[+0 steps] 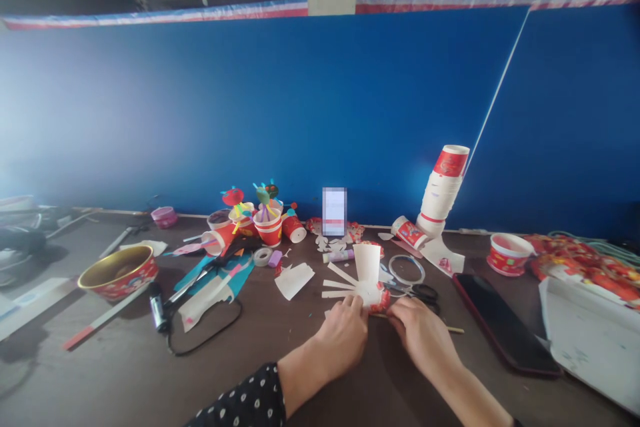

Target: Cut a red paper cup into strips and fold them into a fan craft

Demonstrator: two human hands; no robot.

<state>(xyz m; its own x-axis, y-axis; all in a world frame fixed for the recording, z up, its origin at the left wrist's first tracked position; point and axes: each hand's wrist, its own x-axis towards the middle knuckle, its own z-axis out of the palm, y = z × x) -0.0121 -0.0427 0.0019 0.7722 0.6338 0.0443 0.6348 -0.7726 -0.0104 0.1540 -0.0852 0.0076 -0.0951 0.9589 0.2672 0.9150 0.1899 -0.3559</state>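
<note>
A white paper cup cut into strips (367,267) is splayed out over the dark table, with a wide strip standing up and narrow ones reaching left. My left hand (345,330) is closed with its fingertips on the base of the strips. On the other side, my right hand (420,333) pinches at the cup's red printed edge (384,297); its fingertips are partly hidden. Scissors with black handles (425,292) lie just beyond my right hand. Behind the cut cup are a glue stick (339,255) and a roll of clear tape (423,273).
A phone (334,212) stands against the blue partition. Paper cups are stacked in a leaning tower (440,193) at right. A black tablet-like device (505,323) lies nearer. At left are a gold-lined bowl (117,273), a corded glue gun (200,277) and decorated cups (269,230).
</note>
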